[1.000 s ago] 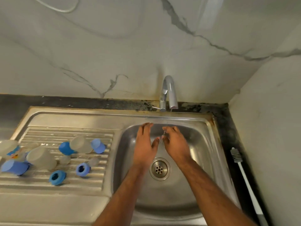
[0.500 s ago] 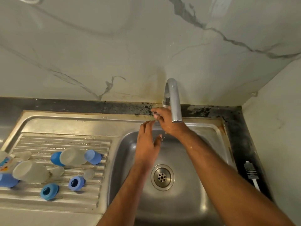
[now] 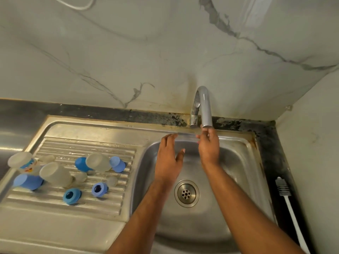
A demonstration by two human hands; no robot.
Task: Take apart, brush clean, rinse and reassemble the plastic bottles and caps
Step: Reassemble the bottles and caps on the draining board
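Note:
Taken-apart bottle parts lie on the ribbed drainboard [image 3: 113, 143] at the left. One translucent bottle [image 3: 97, 162] lies between a dark blue cap [image 3: 80, 164] and a lighter blue cap [image 3: 117, 164]. A second clear bottle [image 3: 55, 174] lies beside another blue cap [image 3: 27, 182] and a bottle with a printed label [image 3: 22, 161]. Two blue screw rings [image 3: 71, 196] [image 3: 99, 188] sit nearer me. My left hand [image 3: 169, 156] is spread flat over the sink basin, holding nothing. My right hand [image 3: 209, 145] is raised with its fingertips just under the tap spout [image 3: 206, 114], also holding nothing.
The steel sink basin [image 3: 238, 162] has its drain [image 3: 186, 193] in the middle. A white-handled bottle brush [image 3: 283, 189] lies on the dark counter strip at the right. A marble wall rises behind the tap and on the right side.
My right hand reached up to the tap lever at the base, then came back under the spout. My left hand stayed spread over the basin. No bottle part moved.

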